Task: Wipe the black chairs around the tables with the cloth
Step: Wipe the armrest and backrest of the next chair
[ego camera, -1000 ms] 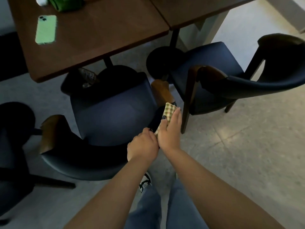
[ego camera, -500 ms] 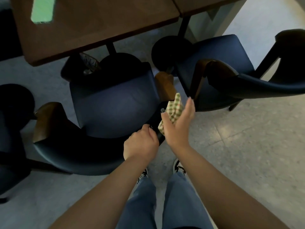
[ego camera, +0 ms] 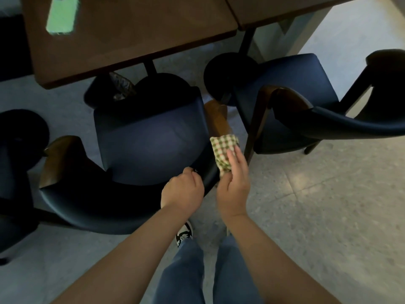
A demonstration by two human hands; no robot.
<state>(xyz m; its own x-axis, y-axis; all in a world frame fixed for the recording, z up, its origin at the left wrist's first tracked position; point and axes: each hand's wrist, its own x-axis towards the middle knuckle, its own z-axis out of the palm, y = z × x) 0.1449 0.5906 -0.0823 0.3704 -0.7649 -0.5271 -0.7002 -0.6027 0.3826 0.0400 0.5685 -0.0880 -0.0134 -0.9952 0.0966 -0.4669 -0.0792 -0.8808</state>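
right hand (ego camera: 233, 185) fingers press cloth (ego camera: 223, 153) on armrest (ego camera: 218, 119) | left hand (ego camera: 183, 190) fingers grip chair (ego camera: 151, 148) | phone (ego camera: 62, 15) on table (ego camera: 135, 38)

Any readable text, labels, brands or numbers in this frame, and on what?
None can be read.
Phone on the table: green back, no wording visible.
Checked cloth under the right hand: pattern only.
Shoe: black-and-white marking, too blurred to read.
Chairs: no labels seen.
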